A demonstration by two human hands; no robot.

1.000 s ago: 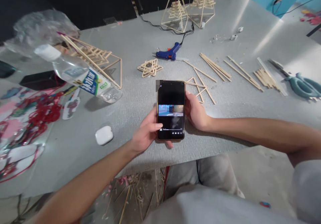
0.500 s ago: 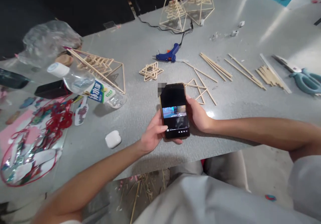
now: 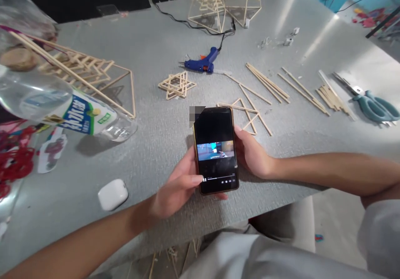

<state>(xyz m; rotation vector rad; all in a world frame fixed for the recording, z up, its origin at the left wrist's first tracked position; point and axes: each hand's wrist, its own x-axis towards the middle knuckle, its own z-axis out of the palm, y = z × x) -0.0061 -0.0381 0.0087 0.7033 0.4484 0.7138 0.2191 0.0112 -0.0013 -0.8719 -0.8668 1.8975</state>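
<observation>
A black phone with a small video playing on its screen is held upright over the grey table's near edge. My left hand cups its lower left side, thumb resting on the screen's bottom corner. Along the phone's right edge, my right hand grips it. Just beyond the phone lies a half-built triangle of wooden sticks. A flat star made of sticks lies farther back, with a blue glue gun behind it.
A clear water bottle lies on its side at the left against a stick pyramid. A white earbud case sits near the front edge. Loose sticks and teal scissors lie at the right. Two stick pyramids stand at the back.
The view has shifted left and closer to the table. The phone stays in both hands and its video picture has changed. The left thumb still rests at the screen's lower corner.
</observation>
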